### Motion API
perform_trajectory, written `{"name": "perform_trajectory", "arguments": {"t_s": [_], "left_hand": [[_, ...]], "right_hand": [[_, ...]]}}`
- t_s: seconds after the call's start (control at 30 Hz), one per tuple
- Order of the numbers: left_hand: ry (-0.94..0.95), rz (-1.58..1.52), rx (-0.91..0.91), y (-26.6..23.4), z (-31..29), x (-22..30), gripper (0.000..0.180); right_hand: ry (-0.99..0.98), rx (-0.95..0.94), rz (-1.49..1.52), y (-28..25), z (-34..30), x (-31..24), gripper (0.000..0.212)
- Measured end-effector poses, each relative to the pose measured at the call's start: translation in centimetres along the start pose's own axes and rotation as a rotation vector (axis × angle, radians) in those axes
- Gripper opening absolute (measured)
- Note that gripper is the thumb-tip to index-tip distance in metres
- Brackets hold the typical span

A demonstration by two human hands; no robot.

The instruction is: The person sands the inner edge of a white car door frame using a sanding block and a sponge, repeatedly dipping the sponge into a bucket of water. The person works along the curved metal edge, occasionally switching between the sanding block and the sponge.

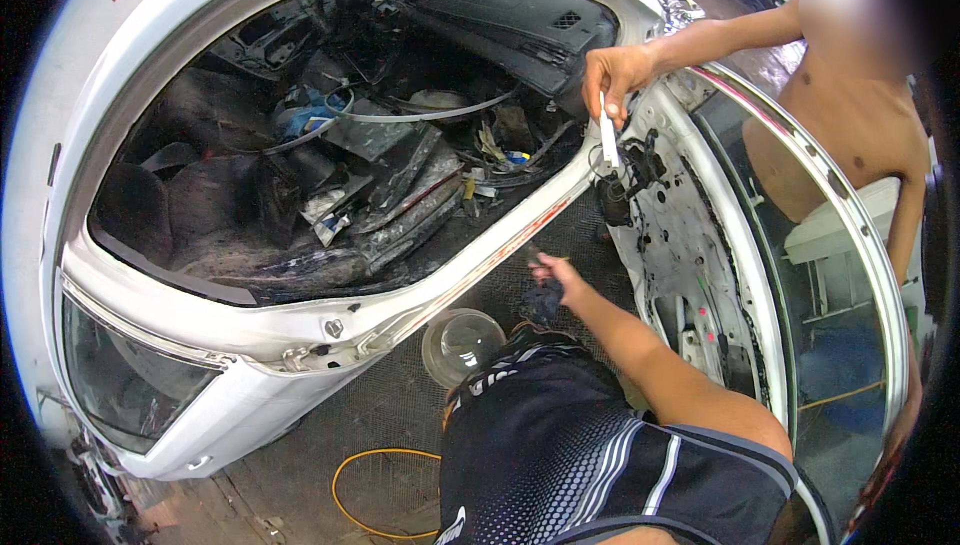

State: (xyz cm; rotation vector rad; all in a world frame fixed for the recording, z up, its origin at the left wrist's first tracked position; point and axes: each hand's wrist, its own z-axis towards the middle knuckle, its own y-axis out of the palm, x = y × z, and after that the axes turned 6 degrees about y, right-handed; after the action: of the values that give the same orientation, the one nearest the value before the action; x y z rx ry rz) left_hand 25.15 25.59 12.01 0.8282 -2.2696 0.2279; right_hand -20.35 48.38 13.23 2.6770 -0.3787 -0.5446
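Observation:
My right hand (562, 280) reaches down beside the white car's sill (490, 257). Its fingers are curled, somewhat blurred, around what looks like a bunched dark cloth (541, 303). Just left of my body, a clear round tub (461, 348) stands on the floor, beside the car's open doorway. My left hand does not show. Across from me, a co-worker's hand (617, 75) pinches a narrow white strip (608, 137) at the edge of the open car door (700, 245). The door's inner panel is bare, with cables and holes exposed.
The car's dark interior (350, 175) is stripped and littered with loose trim, wires and scraps. A yellow hose (345, 465) curves over the floor at lower left. The co-worker stands behind the door glass (840, 325), near a white chair-like object (840, 230).

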Motion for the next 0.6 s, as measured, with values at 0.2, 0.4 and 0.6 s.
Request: {"name": "perform_trajectory", "arguments": {"t_s": [0.2, 0.4, 0.6], "left_hand": [[0.428, 0.803, -0.107, 10.1, -5.7, 16.4, 0.037], [0.675, 1.527, -0.087, 14.5, -11.2, 29.0, 0.031], [0.398, 0.895, -0.586, 19.9, -8.2, 28.7, 0.030]], "right_hand": [[-0.006, 0.199, 0.146, -13.5, 0.9, -2.0, 0.038], [0.085, 0.209, 0.256, -22.3, 0.7, -0.4, 0.040], [0.123, 0.328, 0.207, -26.0, 0.3, 1.1, 0.044]]}}
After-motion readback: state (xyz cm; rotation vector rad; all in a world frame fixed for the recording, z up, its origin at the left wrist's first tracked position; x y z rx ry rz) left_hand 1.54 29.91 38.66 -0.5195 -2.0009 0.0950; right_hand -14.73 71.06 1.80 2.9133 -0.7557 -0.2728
